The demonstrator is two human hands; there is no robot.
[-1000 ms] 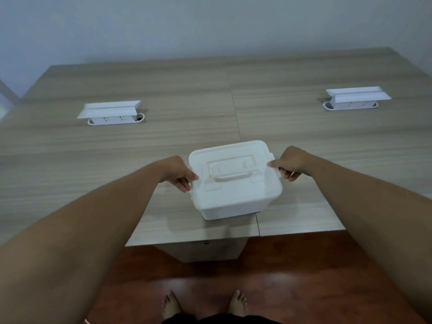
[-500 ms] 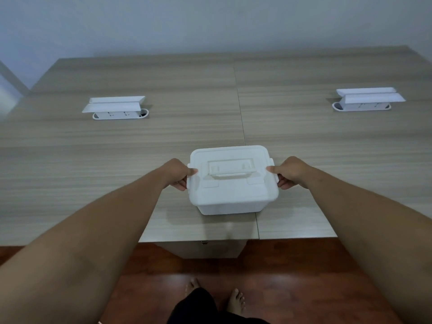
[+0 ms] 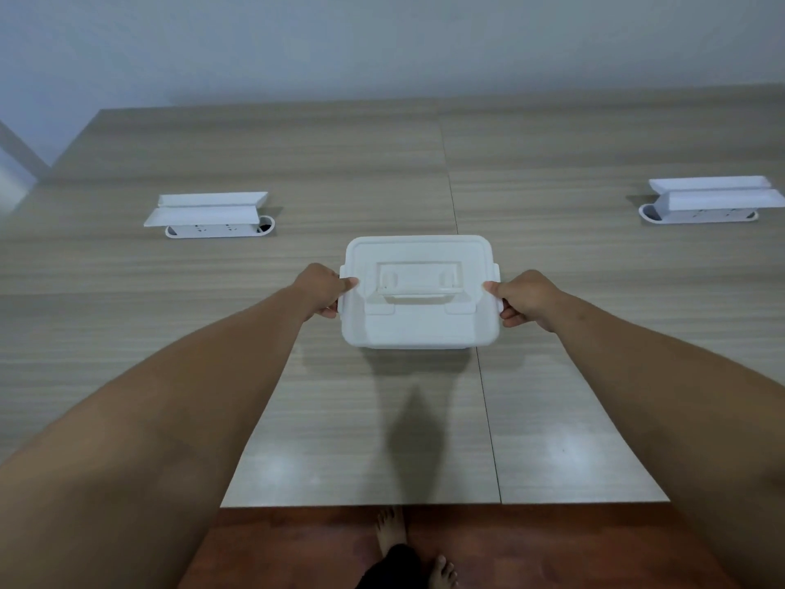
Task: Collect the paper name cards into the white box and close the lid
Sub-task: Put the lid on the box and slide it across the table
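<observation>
No brand, label or readable writing shows on anything in view. At far left on the pale wood-grain tabletop (image 3: 170, 316) sits a white oval power-socket unit with its flap raised (image 3: 212, 216), well apart from the action. Moving right, the person's left hand (image 3: 323, 291) grips the left end of a white rectangular plastic box with a fitted lid (image 3: 420, 325): the thumb lies on the lid's edge and the curled fingers (image 3: 329, 311) wrap under the side clip, clamped on the box. The box sits at the middle of the tabletop, across the seam between two panels, its lid closed and a flat carry handle folded into the lid's recess. The right hand (image 3: 526, 297) mirrors this grip on the right end, thumb on top, fingers tucked beneath the clip. At far right a second white socket unit with raised flap (image 3: 709, 201) is cut off by the frame edge. Both fingertips under the clips are hidden. Whatever is inside the box cannot be seen.
</observation>
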